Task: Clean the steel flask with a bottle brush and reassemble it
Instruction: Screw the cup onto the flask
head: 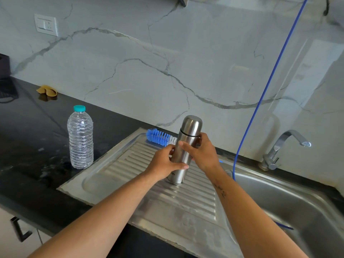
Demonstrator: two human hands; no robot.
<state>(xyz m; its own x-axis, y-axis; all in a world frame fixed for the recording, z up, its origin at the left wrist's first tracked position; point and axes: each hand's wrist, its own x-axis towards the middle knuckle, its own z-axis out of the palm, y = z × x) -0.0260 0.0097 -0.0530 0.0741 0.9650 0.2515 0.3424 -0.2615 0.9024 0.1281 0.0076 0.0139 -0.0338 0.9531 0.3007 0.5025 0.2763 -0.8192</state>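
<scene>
Counter (33, 146) is black, w/ a steel drainboard (149, 202) set in it and the sink (297, 211) at right, tap (286, 146) at its far edge. On the drainboard the flask (183, 146) stands upright, cap on, so it reads either as not yet opened or as already put back together; can't tell which from this. No water is seen running and the drainboard looks dry, so my guess is cleaning hasn't begun: cap off, scrub, rinse, reassemble all still to do. Bottle (80, 138) of water, capped, stands on the counter to the left. Brush (160, 137) lies flat just behind the flask at the far edge, untouched by either hand. Both hands are clamped on the flask body: left hand (163, 164) wraps the lower half from the left, right hand (202, 151) grips higher up, just under the cap seam.
</scene>
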